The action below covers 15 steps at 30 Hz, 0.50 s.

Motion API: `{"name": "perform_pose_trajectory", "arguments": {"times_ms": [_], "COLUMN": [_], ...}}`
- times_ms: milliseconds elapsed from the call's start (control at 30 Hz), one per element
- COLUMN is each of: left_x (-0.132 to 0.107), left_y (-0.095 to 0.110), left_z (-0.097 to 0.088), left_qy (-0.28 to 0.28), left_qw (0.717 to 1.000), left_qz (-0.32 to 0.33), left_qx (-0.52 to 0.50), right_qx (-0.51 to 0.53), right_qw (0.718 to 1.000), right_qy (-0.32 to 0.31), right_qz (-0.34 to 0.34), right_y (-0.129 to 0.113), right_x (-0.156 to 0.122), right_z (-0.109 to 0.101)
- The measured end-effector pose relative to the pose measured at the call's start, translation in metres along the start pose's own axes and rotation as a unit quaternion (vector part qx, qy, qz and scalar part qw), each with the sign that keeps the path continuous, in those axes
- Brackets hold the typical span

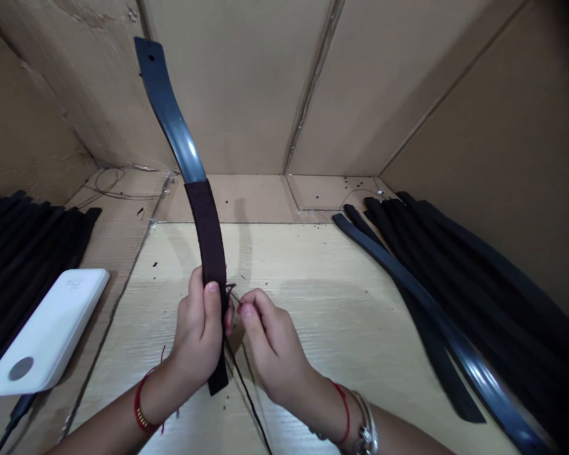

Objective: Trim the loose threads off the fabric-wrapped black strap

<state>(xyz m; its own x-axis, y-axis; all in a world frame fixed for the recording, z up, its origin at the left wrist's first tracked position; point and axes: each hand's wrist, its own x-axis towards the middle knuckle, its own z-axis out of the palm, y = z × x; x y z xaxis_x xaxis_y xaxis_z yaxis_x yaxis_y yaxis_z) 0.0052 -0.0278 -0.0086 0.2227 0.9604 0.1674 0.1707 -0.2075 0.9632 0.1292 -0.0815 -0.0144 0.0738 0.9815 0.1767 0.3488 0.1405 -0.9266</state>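
Note:
A long curved black strip (173,123), glossy and with a hole near its top end, stands up in front of me, tilted to the left. A dark maroon covering (208,227) with finely ridged edges goes around its lower part. My left hand (200,322) is closed around the covered part, thumb in front. Just to the right, my right hand (270,341) pinches a thin dark cord (234,293) that makes a small loop at the strip's right edge. More cord (249,392) hangs from there toward the bottom of the view.
At left, a white power bank (52,328) with a cable lies beside a stack of dark strips (33,234). Several black strips (436,291) lie at right, one glossy and bare. Cardboard walls (237,88) enclose the pale work surface (341,354). Thin wire (107,183) curls at back left.

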Motion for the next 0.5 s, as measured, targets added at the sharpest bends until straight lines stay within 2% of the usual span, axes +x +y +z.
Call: {"name": "perform_pose_trajectory", "arguments": {"times_ms": [100, 233, 500], "left_x": [0.0, -0.0013, -0.0041], "left_y": [-0.0008, -0.0034, -0.0026], "left_z": [-0.0016, -0.0019, -0.0004], "left_qy": [0.026, 0.029, 0.021], "left_qw": [0.999, 0.999, 1.0], "left_qz": [-0.001, -0.026, 0.011], "left_qx": [0.02, -0.016, 0.001], "right_qx": [-0.025, -0.042, 0.002], "right_qw": [0.999, 0.999, 0.999], "right_qy": [-0.021, -0.014, -0.003], "right_qz": [-0.01, -0.031, -0.033], "right_y": [-0.0001, -0.0009, 0.0011], "right_x": [-0.0006, -0.0009, 0.0015], "right_z": [0.002, 0.0029, 0.0023]}}
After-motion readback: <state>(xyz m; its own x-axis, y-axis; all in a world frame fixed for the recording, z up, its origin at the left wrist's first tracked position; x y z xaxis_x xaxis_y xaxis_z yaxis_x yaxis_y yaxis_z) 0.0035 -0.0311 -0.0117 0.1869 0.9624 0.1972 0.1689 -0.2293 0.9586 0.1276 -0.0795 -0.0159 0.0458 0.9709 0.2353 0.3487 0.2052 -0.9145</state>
